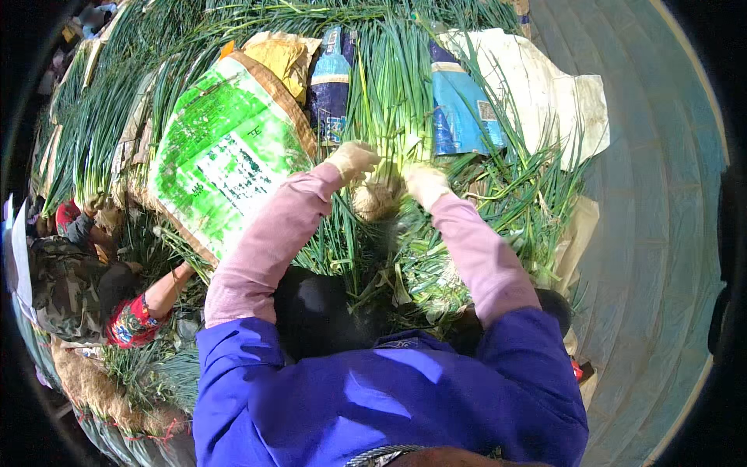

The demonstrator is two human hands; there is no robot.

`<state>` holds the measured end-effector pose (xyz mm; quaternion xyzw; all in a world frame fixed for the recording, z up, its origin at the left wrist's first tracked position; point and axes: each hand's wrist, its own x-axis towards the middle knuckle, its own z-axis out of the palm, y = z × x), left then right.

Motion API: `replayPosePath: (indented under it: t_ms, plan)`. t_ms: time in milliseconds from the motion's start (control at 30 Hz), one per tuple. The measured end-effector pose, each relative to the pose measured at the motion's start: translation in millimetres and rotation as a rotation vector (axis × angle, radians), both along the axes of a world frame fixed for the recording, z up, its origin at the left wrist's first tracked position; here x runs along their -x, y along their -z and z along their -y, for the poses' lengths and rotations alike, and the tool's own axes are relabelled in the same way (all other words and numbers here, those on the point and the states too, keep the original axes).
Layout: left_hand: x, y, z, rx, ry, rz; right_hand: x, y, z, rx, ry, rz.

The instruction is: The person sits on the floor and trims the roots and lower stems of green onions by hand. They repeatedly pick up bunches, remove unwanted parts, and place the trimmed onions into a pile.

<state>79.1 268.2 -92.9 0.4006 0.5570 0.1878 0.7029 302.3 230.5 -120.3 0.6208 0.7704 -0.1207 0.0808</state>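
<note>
A thick bunch of green onions (397, 87) lies before me, its leaves pointing away and its pale root end (375, 199) towards me. My left hand (354, 159), in what looks like a pale glove, is at the left side of the white stalks with its fingers curled. At the right side of the same stalks is my right hand (426, 184), blurred, also pale-gloved. The palms and the inner fingertips are hidden, so the grip of either hand is unclear. Under the bunch shows a blue printed sack (464, 111).
A green and white sack (233, 157) lies to the left, a white sack (537, 87) to the far right. Loose onion leaves and trimmings (443, 274) cover the ground near me. Another person (70, 286) works at the left among more green onions (99, 134). Greenish sheeting (648, 233) spans the right.
</note>
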Motion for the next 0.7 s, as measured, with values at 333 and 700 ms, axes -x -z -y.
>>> replayPosePath:
  t_ms: [333, 700]
  plan:
    - [-45.1, 30.4, -1.6, -0.039, 0.298, -0.588, -67.5, 11.2, 3.8, -0.095, 0.288, -0.656]
    - [-47.5, 53.2, 9.6, -0.474, 0.745, -0.657, -37.1, 35.5, -27.6, 0.299, 0.541, -0.544]
